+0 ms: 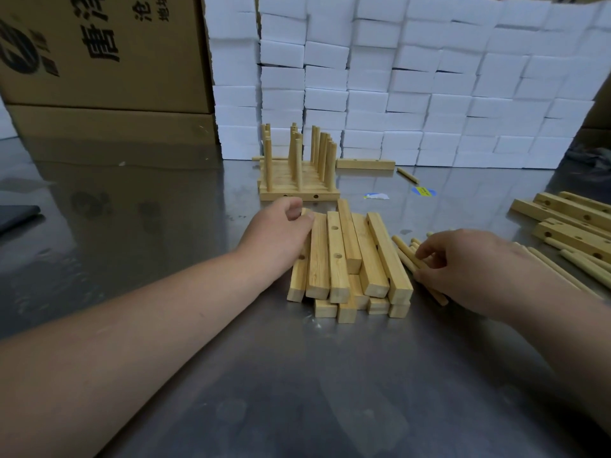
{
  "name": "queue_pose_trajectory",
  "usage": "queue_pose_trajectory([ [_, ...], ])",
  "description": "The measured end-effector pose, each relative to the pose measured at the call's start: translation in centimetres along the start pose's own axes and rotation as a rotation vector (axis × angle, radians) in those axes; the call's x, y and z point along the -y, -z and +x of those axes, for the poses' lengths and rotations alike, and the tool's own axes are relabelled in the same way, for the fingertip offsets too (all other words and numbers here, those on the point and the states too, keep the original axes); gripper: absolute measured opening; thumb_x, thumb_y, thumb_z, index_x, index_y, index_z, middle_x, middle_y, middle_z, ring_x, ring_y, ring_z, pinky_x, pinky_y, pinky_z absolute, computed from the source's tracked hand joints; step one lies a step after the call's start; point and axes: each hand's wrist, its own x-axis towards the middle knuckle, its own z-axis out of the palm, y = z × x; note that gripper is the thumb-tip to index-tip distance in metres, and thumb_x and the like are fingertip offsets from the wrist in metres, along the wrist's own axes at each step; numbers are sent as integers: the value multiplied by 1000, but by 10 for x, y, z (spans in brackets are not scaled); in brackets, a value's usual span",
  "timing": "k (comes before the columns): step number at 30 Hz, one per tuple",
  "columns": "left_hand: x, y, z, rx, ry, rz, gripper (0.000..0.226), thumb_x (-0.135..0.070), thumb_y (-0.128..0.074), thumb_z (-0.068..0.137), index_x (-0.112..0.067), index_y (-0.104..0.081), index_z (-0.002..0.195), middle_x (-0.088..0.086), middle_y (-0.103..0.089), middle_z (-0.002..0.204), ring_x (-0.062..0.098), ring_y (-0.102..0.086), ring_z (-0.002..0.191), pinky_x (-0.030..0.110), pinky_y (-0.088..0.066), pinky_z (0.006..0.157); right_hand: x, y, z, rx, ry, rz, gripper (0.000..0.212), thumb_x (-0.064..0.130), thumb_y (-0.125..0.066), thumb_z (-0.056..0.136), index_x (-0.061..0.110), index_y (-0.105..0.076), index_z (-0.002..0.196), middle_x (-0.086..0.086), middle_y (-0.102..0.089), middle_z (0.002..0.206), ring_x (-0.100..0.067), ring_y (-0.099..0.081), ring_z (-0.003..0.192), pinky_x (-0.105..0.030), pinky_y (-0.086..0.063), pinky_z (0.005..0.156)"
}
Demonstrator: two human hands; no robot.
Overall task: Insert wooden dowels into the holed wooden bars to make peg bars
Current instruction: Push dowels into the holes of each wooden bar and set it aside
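"Where are the holed bars?"

"Mostly in the pile of bars [350, 259], stacked in 2 layers in the middle of the steel table [297, 391], ends toward the person. The left hand [281, 233] curls over the far end of the leftmost bar [299, 279] and grips it."

"And the right hand [463, 262]?"

"Just right of the pile, fingers bent down and pinching at the loose dowels [405, 254] lying there. More dowels run out from under its wrist."

"Anything finished?"

"Behind the pile, the peg bars [297, 183] stand side by side, dowels upright. A single bar [365, 164] and a stray dowel [407, 175] lie beyond them, against the wall of white foam blocks [429, 77]. Further bars [575, 223] lie at the right edge, cardboard boxes [99, 61] back left."
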Motion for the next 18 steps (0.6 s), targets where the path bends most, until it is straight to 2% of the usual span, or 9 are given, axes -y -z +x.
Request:
queue_pose_trajectory([
  [2,-1,1,-1,-24,-28,-26,37,-23,-54,91,-25,-50,128,-13,-53,120,4,-52,101,9,-32,62,2,0,-1,8,-10,-15,27,42,-58,80,37,-59,107,18,-45,76,-9,-47,80,-24,-35,58],
  [3,-2,1,-1,-35,-34,-29,38,-22,-55,90,-26,-49,128,-15,-53,116,3,-53,96,9,-33,60,3,0,-1,12,-13,-29,26,44,-58,80,36,-60,105,15,-48,78,-10,-49,79,-25,-37,58],
  [5,-4,1,-3,-32,-27,-58,45,-21,-59,88,-28,-46,131,-16,-53,107,0,-53,86,10,-36,56,5,1,-2,3,-14,-65,21,45,-58,79,31,-64,94,10,-55,78,-11,-52,73,-25,-41,56],
  [7,-5,1,-5,-3,-19,-113,53,-20,-62,87,-25,-41,136,-13,-53,109,-1,-53,88,8,-38,55,6,1,-3,-1,-10,-90,18,42,-56,80,27,-66,86,6,-58,75,-10,-52,69,-25,-43,56],
  [9,-7,1,-6,21,-4,-183,56,-16,-64,85,-19,-42,137,-10,-52,117,1,-53,97,7,-39,62,7,0,-3,6,-10,-98,18,37,-54,82,26,-67,86,5,-60,75,-11,-54,69,-27,-48,60],
  [11,-11,2,-8,33,24,-249,48,-13,-64,83,-17,-52,129,-7,-57,116,5,-56,100,14,-43,74,7,0,-3,1,-19,-82,19,33,-52,84,25,-68,88,4,-62,77,-13,-56,71,-30,-51,63],
  [13,-14,3,-10,41,64,-302,35,-11,-63,84,-18,-62,119,-7,-64,107,7,-60,96,22,-48,81,7,0,-3,-51,-41,-19,19,32,-50,85,27,-67,90,5,-62,78,-13,-56,71,-28,-48,60],
  [15,-14,5,-9,45,86,-323,26,-12,-61,85,-23,-67,109,-10,-67,94,7,-63,91,25,-50,80,6,2,-3,-166,-49,78,20,31,-48,84,31,-65,93,10,-59,74,-10,-53,65,-25,-41,54],
  [18,-12,7,-8,36,63,-291,23,-16,-60,87,-26,-68,106,-15,-66,91,3,-61,90,19,-47,75,8,5,-6,-305,-5,211,24,29,-47,84,35,-64,100,15,-52,75,-5,-49,62,-22,-34,50],
])
